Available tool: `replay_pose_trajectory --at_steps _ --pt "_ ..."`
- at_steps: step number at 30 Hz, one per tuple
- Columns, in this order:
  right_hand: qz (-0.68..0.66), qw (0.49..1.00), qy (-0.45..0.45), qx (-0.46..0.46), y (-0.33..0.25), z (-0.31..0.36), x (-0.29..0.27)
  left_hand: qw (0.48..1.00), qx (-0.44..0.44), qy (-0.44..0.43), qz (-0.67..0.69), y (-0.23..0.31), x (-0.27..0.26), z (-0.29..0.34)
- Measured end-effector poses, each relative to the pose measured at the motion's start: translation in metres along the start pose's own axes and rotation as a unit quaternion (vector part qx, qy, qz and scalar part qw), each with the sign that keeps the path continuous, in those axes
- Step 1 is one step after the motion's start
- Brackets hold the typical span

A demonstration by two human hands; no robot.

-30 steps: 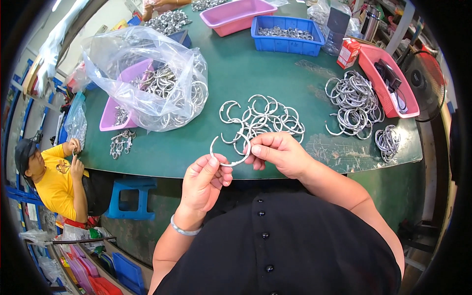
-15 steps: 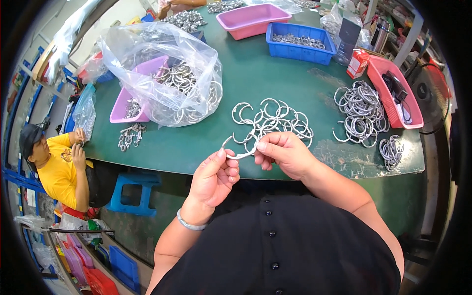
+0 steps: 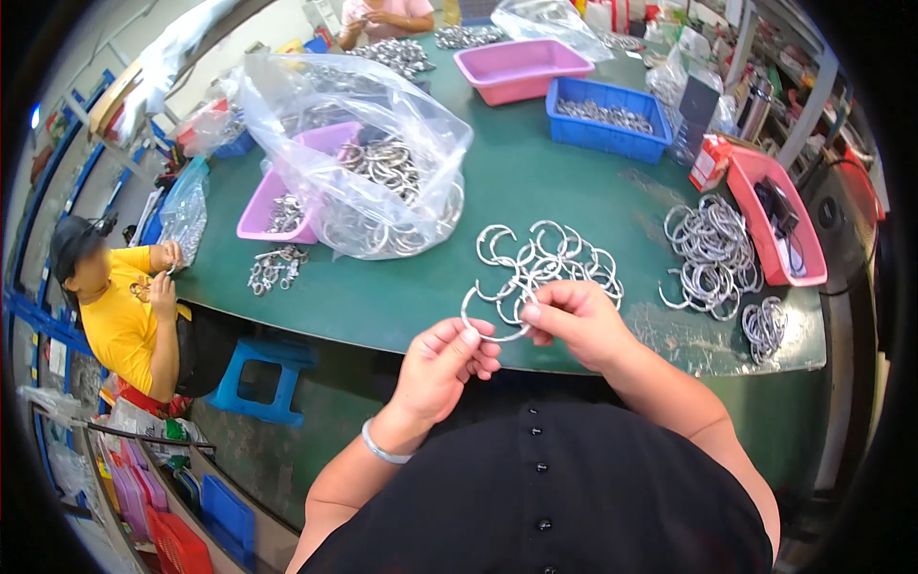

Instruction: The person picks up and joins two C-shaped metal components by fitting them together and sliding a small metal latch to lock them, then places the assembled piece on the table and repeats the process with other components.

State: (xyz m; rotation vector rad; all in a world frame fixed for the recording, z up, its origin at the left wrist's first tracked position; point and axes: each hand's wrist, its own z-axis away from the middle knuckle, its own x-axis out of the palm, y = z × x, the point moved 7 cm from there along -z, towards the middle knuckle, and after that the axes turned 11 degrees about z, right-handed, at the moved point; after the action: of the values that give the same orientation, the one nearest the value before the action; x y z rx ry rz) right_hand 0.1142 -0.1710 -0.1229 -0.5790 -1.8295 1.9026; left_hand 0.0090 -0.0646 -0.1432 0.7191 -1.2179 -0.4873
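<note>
My left hand [image 3: 438,366] pinches a silvery open metal bangle [image 3: 465,308] at its near side, thumb against fingers. The thumb and fingers of my right hand [image 3: 577,323] are closed on the bangle's right side. The bangle is held up at the front edge of the green table, its round outline facing me. Just beyond it, a loose heap of similar open bangles [image 3: 547,251] lies on the table, partly hidden by my right hand.
A larger bangle pile [image 3: 712,251] and a small bundle [image 3: 763,330] lie right, beside a pink basket [image 3: 808,263]. Left stands a clear bag [image 3: 382,234] of metal parts. Farther back are a blue tray [image 3: 612,142] and pink tray [image 3: 521,86]. A co-worker [image 3: 129,306] sits left.
The bangle has turned, showing more of its round outline. Both hands keep their hold. The whole view has shifted, with the table lower and to the right, and a far person's hands now showing.
</note>
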Motion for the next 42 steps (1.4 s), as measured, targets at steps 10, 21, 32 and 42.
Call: replay_pose_trajectory --at_steps 10,21,32,42 --pt "0.224 0.803 0.177 -0.523 -0.194 0.018 0.007 0.988 0.041 0.013 -0.151 -0.010 -0.035 0.012" --pt "0.456 0.750 0.175 -0.446 -0.204 -0.064 0.058 0.956 0.026 0.102 -0.274 -0.018 -0.101 0.041" --pt "0.517 0.757 -0.112 -0.383 -0.043 0.004 0.068 0.938 -0.154 0.248 -0.186 -0.069 -0.235 0.054" --pt "0.517 0.788 -0.202 -0.264 0.025 -0.005 0.075 0.947 -0.180 0.264 0.026 -0.087 -0.266 0.054"
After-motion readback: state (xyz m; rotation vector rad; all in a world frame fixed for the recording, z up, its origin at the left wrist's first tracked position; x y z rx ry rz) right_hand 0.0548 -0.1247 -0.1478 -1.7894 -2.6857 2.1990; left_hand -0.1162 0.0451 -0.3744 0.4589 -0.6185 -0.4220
